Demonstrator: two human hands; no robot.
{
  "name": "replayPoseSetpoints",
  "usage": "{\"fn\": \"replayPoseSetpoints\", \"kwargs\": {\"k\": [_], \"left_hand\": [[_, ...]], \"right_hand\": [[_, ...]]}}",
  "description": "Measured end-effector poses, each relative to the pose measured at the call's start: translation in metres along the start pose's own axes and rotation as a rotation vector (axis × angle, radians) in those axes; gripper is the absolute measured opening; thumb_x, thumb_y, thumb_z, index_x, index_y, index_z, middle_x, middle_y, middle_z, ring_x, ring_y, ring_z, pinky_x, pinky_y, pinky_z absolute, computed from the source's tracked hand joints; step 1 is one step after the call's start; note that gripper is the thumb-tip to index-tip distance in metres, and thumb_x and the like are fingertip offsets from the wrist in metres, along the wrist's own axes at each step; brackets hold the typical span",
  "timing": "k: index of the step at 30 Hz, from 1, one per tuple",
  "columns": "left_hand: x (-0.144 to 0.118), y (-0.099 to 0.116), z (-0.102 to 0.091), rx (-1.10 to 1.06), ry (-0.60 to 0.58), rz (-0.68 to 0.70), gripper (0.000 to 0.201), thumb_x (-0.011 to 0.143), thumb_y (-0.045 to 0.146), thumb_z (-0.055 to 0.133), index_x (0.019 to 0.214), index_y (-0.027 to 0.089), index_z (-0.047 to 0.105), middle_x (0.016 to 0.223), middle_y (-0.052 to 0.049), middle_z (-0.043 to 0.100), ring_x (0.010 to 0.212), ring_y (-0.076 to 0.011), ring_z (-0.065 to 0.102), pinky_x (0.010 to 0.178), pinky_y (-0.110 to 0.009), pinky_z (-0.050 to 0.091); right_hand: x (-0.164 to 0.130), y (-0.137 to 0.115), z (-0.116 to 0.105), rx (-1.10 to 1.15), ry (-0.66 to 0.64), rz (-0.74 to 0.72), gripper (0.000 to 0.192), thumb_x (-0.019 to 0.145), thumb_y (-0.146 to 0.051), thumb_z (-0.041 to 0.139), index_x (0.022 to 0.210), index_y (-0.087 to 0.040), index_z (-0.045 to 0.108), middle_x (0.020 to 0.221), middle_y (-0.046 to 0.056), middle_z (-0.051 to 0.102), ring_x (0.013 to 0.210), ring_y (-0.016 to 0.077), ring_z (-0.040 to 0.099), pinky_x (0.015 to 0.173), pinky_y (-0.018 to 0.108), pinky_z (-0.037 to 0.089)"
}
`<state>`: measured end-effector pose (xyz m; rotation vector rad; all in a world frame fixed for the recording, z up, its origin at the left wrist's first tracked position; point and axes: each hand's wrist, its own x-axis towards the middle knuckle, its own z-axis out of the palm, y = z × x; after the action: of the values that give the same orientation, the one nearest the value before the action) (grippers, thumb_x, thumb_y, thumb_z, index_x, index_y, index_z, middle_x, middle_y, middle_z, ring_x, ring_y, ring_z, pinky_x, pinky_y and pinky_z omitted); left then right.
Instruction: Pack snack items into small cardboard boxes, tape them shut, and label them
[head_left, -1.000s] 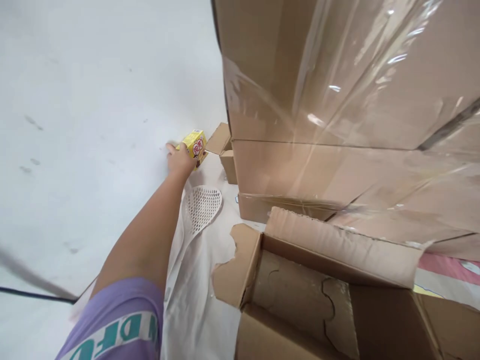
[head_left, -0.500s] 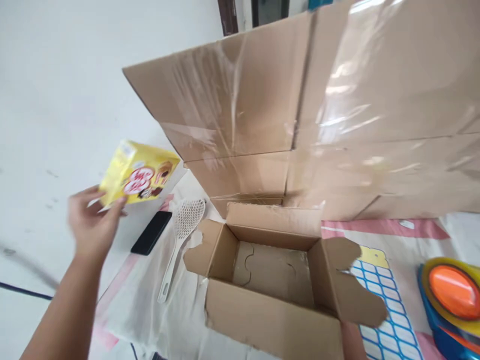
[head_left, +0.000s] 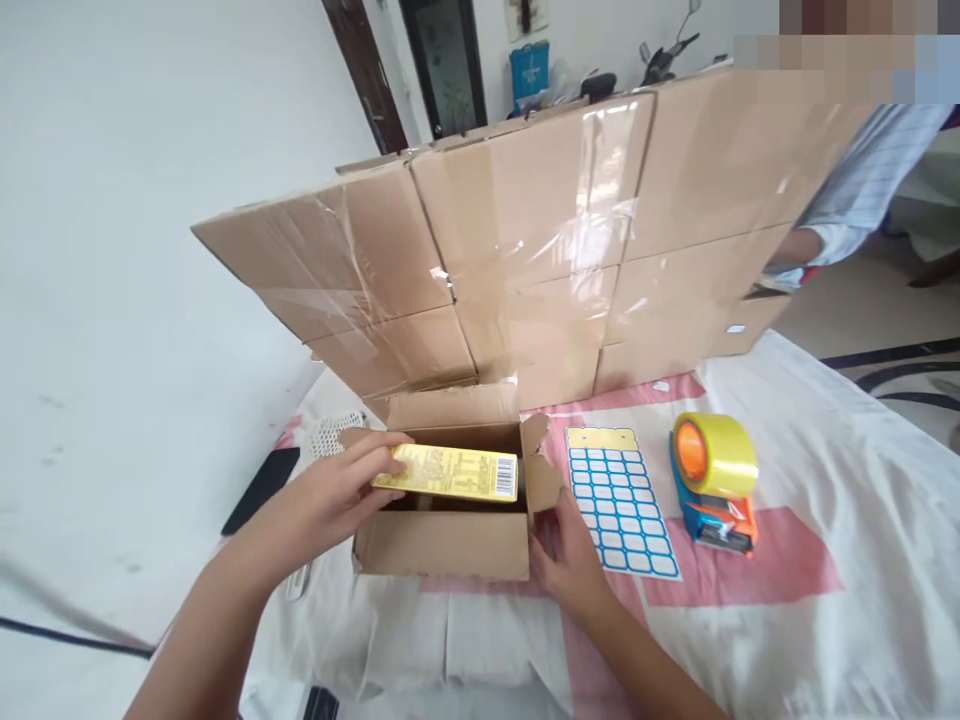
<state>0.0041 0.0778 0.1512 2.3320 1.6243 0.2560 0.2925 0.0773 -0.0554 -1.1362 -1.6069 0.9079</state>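
Two hands are at the small open carton (head_left: 442, 545) in front of you. Your left hand (head_left: 337, 495) pinches the near-left end of the yellow packet (head_left: 454, 472), thumb below and fingers (head_left: 386, 447) stretched along its top edge, and the packet lies flat across the carton's open mouth, its barcode end pointing toward your right hand. Your right hand (head_left: 570, 560) rests against the carton's right outer wall, just below the torn right flap (head_left: 541, 470); the fingers are loosely spread and grip nothing that you can see from here. The carton stands on a white and pink cloth (head_left: 787, 600).

Just right of your right hand lies a sheet of blue-bordered labels (head_left: 619, 500), flat on the cloth, and beyond it, further right, stands a tape dispenser (head_left: 712, 485) with a roll of clear yellowish tape on an orange hub. Left of your left hand a black phone (head_left: 261, 478) lies on the cloth, and a white perforated scoop (head_left: 326, 435) shows partly behind your wrist. Beyond both hands a wall of large taped cardboard boxes (head_left: 525, 230) rises behind the carton. At the far right, past that wall, another person's striped sleeve (head_left: 862, 190) and forearm reach in
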Motion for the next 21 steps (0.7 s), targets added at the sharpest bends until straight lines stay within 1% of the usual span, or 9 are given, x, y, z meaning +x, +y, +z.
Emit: {"fn": "replayPoseSetpoints", "kwargs": {"k": [1,3,6,8,11,15,18,21], "left_hand": [[0.006,0.002,0.005,0.014,-0.049,-0.009,0.014,0.098,0.034,0.046,0.098,0.026,0.058,0.147,-0.004,0.053,0.107,-0.0214,0.065,0.077,-0.029,0.053],[0.015,0.003,0.016,0.026,-0.103,-0.026,0.016,0.097,0.035,0.046,0.1,0.026,0.058,0.142,-0.005,0.057,0.104,-0.0212,0.065,0.076,-0.029,0.052],[0.024,-0.004,0.031,0.053,-0.15,-0.043,0.016,0.093,0.034,0.049,0.102,0.026,0.059,0.124,-0.005,0.066,0.095,-0.0212,0.066,0.074,-0.03,0.051],[0.027,-0.008,0.036,0.097,-0.161,-0.04,0.012,0.091,0.032,0.052,0.098,0.025,0.059,0.111,-0.005,0.069,0.094,-0.0226,0.064,0.078,-0.032,0.049],[0.025,-0.01,0.037,0.183,-0.132,-0.022,0.006,0.089,0.03,0.056,0.088,0.024,0.058,0.102,-0.004,0.069,0.097,-0.0251,0.062,0.082,-0.036,0.045],[0.017,-0.008,0.033,0.239,-0.124,-0.06,0.007,0.085,0.028,0.059,0.082,0.024,0.055,0.094,-0.003,0.067,0.093,-0.0252,0.061,0.078,-0.035,0.042],[0.011,-0.011,0.032,0.256,-0.126,-0.118,0.006,0.084,0.028,0.059,0.083,0.024,0.054,0.096,-0.003,0.067,0.095,-0.0258,0.062,0.078,-0.035,0.042],[0.007,-0.016,0.031,0.287,-0.119,-0.136,0.006,0.083,0.029,0.061,0.086,0.026,0.058,0.098,-0.003,0.069,0.099,-0.0281,0.063,0.084,-0.037,0.043]], "right_hand": [[0.0,0.001,-0.001,-0.007,0.001,0.002,0.037,0.085,-0.029,0.062,0.121,-0.025,0.054,0.102,0.009,0.06,0.093,0.0271,0.061,0.078,0.039,0.054],[0.0,0.001,-0.003,-0.004,-0.006,0.016,0.034,0.084,-0.025,0.062,0.117,-0.024,0.054,0.104,0.008,0.058,0.092,0.0256,0.06,0.079,0.039,0.052],[0.0,-0.001,-0.005,-0.007,-0.019,0.037,0.032,0.083,-0.021,0.06,0.114,-0.023,0.053,0.104,0.007,0.056,0.091,0.0241,0.058,0.079,0.039,0.05],[0.001,-0.002,-0.005,-0.006,-0.015,0.044,0.03,0.083,-0.02,0.059,0.112,-0.022,0.053,0.103,0.007,0.056,0.091,0.0238,0.057,0.078,0.038,0.049],[0.001,-0.002,-0.004,0.003,-0.006,0.039,0.026,0.082,-0.018,0.058,0.108,-0.022,0.053,0.102,0.006,0.055,0.09,0.023,0.057,0.077,0.038,0.048],[0.002,-0.002,-0.005,0.007,-0.005,0.013,0.026,0.081,-0.016,0.057,0.106,-0.022,0.052,0.101,0.006,0.054,0.087,0.0218,0.055,0.075,0.037,0.047],[0.001,-0.004,-0.006,0.019,-0.001,0.017,0.028,0.08,-0.014,0.057,0.107,-0.022,0.052,0.101,0.005,0.054,0.087,0.0217,0.055,0.074,0.036,0.047],[0.001,-0.006,-0.007,0.028,-0.001,0.03,0.03,0.08,-0.014,0.057,0.108,-0.022,0.053,0.103,0.006,0.054,0.088,0.0219,0.057,0.076,0.037,0.048]]}}
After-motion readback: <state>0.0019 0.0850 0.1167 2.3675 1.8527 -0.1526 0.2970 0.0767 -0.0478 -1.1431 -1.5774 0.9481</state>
